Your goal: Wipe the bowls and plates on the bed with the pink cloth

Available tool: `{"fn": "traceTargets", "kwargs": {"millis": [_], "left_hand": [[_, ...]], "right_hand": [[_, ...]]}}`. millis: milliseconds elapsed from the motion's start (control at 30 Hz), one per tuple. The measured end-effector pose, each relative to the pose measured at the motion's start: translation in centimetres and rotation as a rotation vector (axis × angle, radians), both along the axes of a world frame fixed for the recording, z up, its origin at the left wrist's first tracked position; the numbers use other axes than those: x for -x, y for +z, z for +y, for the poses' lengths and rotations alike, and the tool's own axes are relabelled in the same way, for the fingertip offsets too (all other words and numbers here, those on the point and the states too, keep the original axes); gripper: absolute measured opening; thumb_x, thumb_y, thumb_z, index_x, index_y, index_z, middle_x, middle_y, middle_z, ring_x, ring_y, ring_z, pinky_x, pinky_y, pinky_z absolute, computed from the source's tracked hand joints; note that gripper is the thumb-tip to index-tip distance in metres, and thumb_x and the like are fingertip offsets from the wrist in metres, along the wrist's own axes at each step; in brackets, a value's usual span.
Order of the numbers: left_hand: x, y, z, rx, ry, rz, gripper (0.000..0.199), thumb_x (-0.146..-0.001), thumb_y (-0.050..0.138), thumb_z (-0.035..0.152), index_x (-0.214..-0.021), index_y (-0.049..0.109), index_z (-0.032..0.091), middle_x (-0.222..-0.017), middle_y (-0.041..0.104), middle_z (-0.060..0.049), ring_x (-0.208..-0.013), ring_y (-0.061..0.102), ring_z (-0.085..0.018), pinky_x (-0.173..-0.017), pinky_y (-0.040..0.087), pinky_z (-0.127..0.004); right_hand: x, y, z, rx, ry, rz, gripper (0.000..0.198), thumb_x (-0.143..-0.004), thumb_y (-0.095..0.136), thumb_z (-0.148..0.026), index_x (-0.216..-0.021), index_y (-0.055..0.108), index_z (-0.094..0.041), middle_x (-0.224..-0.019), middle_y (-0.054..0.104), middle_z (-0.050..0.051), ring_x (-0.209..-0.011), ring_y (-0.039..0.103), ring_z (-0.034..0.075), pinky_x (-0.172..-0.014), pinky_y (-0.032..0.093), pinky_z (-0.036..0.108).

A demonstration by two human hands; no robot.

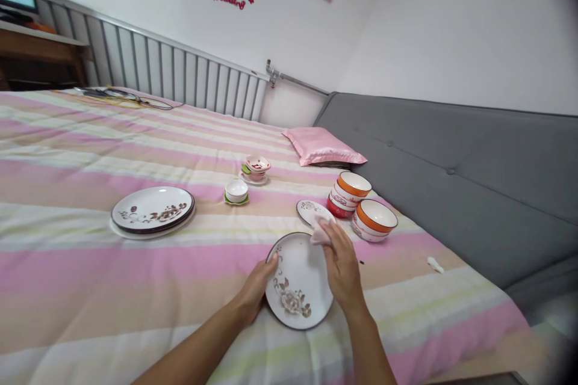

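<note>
A round white plate [311, 271] with a dark rim and brown flowers is tilted toward me above the bed. My left hand [258, 290] grips its left edge, thumb on the face and the other fingers hidden beneath. In my right hand [342, 261] is a pale pink cloth [321, 232], pinched at the plate's upper right rim. Just behind lies a smaller flowered plate [311, 209], partly covered by the cloth and the hand. Stacked bowls with orange rims [354, 186] and a second bowl stack [376, 219] stand to the right.
On the left sits a stack of large flowered plates [153, 204]. Small white dishes [236, 190] and pink dishes [257, 167] are mid-bed. A pink pillow [323, 145] lies near the grey headboard [451, 156]. Cables [126, 98] lie at the far left; a crumpled white scrap [435, 264] at right.
</note>
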State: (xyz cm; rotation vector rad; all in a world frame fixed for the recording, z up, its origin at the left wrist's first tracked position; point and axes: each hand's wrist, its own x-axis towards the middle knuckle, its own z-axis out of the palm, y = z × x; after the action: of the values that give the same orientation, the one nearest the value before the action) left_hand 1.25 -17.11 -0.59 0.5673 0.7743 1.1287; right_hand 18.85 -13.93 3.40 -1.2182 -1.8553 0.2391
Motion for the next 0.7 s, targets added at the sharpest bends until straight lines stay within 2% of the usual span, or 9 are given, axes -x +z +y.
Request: {"fn": "traceTargets", "kwargs": {"millis": [100, 167, 267, 400, 533, 700], "left_hand": [[0.0, 0.1, -0.1, 0.009, -0.031, 0.014, 0.044, -0.078, 0.061, 0.046, -0.103, 0.066, 0.01, -0.095, 0.072, -0.017, -0.089, 0.068, -0.028, -0.08, 0.051, -0.038], [0.1, 0.1, -0.1, 0.002, -0.042, 0.015, 0.043, -0.079, 0.061, 0.045, -0.103, 0.067, 0.01, -0.097, 0.072, -0.016, -0.089, 0.068, -0.027, -0.08, 0.051, -0.036], [0.1, 0.2, -0.1, -0.022, -0.062, 0.031, 0.043, -0.079, 0.06, 0.045, -0.103, 0.067, 0.01, -0.097, 0.072, -0.016, -0.087, 0.069, -0.026, -0.08, 0.05, -0.035], [0.1, 0.3, -0.2, -0.031, -0.055, 0.05, 0.041, -0.08, 0.06, 0.044, -0.1, 0.068, 0.01, -0.093, 0.073, -0.015, -0.08, 0.07, -0.024, -0.078, 0.05, -0.034], [0.1, 0.2, -0.3, -0.026, -0.042, 0.059, 0.039, -0.08, 0.06, 0.043, -0.096, 0.069, 0.009, -0.085, 0.073, -0.015, -0.076, 0.07, -0.024, -0.073, 0.051, -0.033], [0.1, 0.4, -0.3, -0.009, -0.011, 0.048, 0.039, -0.078, 0.062, 0.044, -0.089, 0.069, 0.007, -0.081, 0.073, -0.015, -0.072, 0.069, -0.025, -0.068, 0.051, -0.033]], "right_hand": [[0.2, 0.5, -0.4, 0.183, 0.171, -0.101, 0.039, -0.082, 0.037, -0.017, -0.112, 0.061, -0.024, -0.134, 0.05, 0.004, -0.131, 0.037, 0.021, -0.108, 0.029, 0.043], [0.3, 0.9, -0.7, 0.277, 0.217, -0.104, 0.032, -0.078, 0.039, -0.017, -0.097, 0.064, -0.023, -0.128, 0.055, 0.005, -0.13, 0.038, 0.022, -0.105, 0.032, 0.041], [0.5, 1.3, -1.0, 0.325, 0.143, -0.085, 0.017, -0.079, 0.046, -0.029, -0.088, 0.058, -0.022, -0.119, 0.058, 0.006, -0.124, 0.045, 0.025, -0.095, 0.038, 0.038], [0.8, 0.9, -0.7, 0.289, -0.061, -0.175, 0.034, -0.067, 0.062, -0.045, -0.088, 0.048, -0.023, -0.101, 0.062, 0.002, -0.095, 0.059, 0.024, -0.077, 0.042, 0.033], [0.6, 0.4, -0.3, 0.269, -0.129, -0.199, 0.033, -0.066, 0.062, -0.045, -0.083, 0.045, -0.024, -0.08, 0.061, -0.003, -0.074, 0.058, 0.019, -0.065, 0.039, 0.028], [-0.2, 0.6, -0.2, 0.333, -0.137, -0.008, 0.033, -0.066, 0.064, -0.046, -0.078, 0.042, -0.023, -0.071, 0.057, -0.005, -0.063, 0.053, 0.015, -0.061, 0.039, 0.025]]}}
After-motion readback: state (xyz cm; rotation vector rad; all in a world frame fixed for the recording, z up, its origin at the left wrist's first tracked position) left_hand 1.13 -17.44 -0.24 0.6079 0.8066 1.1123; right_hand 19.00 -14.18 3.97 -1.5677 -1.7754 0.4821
